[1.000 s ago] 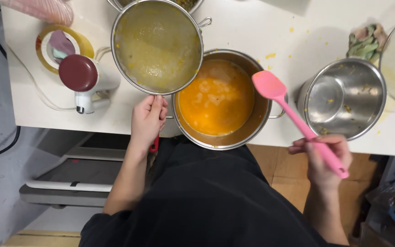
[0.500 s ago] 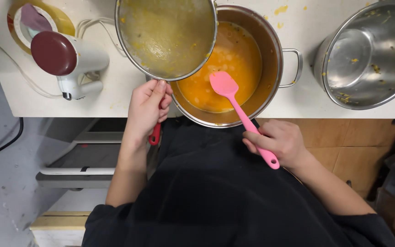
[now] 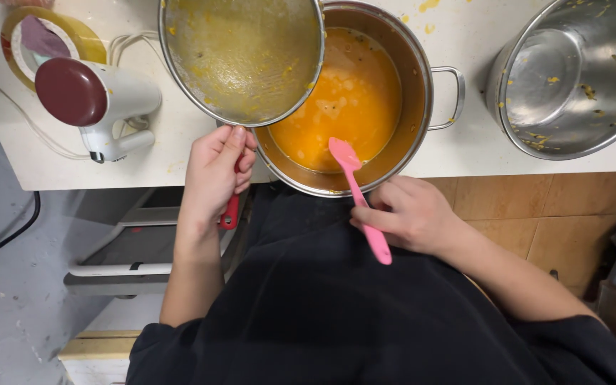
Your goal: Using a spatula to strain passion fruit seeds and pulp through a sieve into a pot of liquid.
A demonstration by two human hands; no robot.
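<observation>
Left hand (image 3: 213,171) clenched around the red handle (image 3: 231,211) of a round metal strainer (image 3: 242,57); thumb on top, handle end sticks out below the fist. Strainer bowl sits just beyond the grip, held over the left rim of a steel stockpot (image 3: 408,85), overlapping it. Strainer mesh wet, yellowish film and small orange flecks on it.

Right hand (image 3: 411,214) grasping a pink silicone spatula (image 3: 359,199) by the lower part of its handle, fingers wrapped around, handle end poking out below the hand toward the body. Spatula blade is up and to the left of the grip, dipped at the near edge of the orange liquid (image 3: 340,100) inside the stockpot. Pot has 1 side handle (image 3: 450,96) visible, on the far right of the grip.

Pot stands on a white counter (image 3: 180,153), near edge, right in front of the person's black clothing (image 3: 336,314).

Left of the left hand's grip: white appliance with a dark red round top (image 3: 90,100), cord (image 3: 119,50) behind it, and a yellow-rimmed round thing (image 3: 48,36) partly behind. Right of the right hand's grip, well apart: empty steel pot (image 3: 579,71) with orange specks inside. Orange splatters on counter near the pots.
</observation>
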